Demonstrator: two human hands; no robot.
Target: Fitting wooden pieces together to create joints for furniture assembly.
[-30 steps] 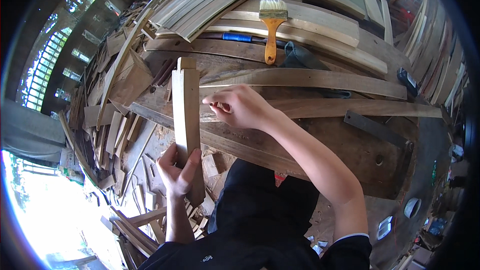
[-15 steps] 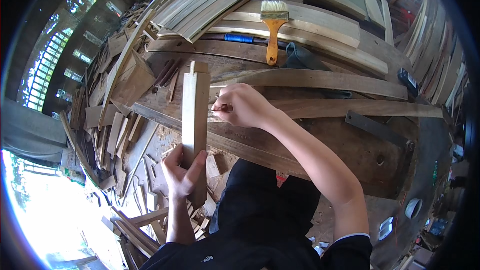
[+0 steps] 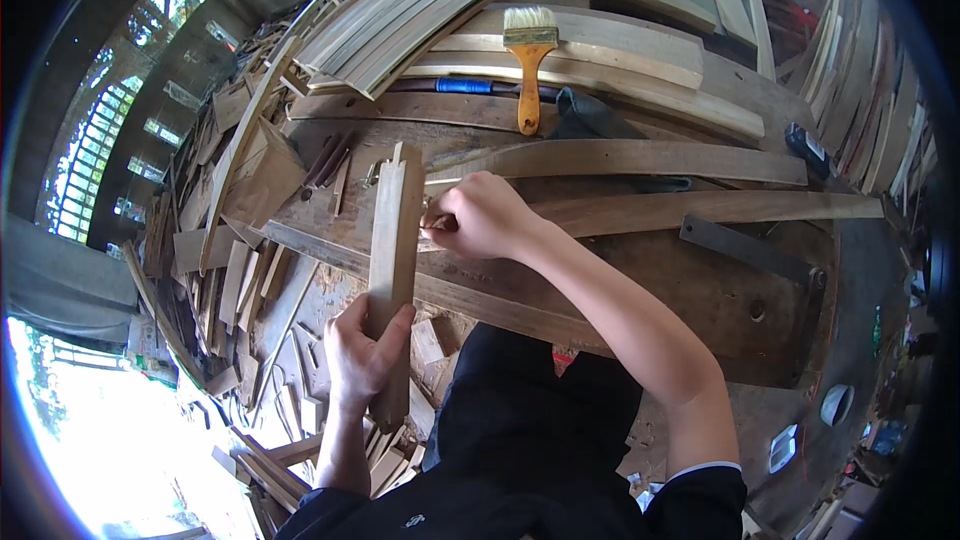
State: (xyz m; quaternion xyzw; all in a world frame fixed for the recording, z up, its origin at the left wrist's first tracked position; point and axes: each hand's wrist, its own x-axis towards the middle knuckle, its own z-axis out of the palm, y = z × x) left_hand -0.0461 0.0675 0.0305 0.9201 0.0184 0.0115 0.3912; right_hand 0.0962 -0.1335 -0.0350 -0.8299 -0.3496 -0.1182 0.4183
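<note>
You have one wooden workpiece [image 3: 391,250] in hand: a long, straight-sided billet of bare timber, pale on its left face and browner on its right. The far end is cut back at shoulders to a narrower stub. It is held lengthwise, near to far, with the far end leaning slightly right. Your left-hand grip [image 3: 362,352] encloses the lower portion, thumb on the right face; the near end projects below. The piece crosses the near edge of the worktop [image 3: 725,310]. Your right-hand grip [image 3: 475,218] is just beside its right face; contact cannot be confirmed.
</note>
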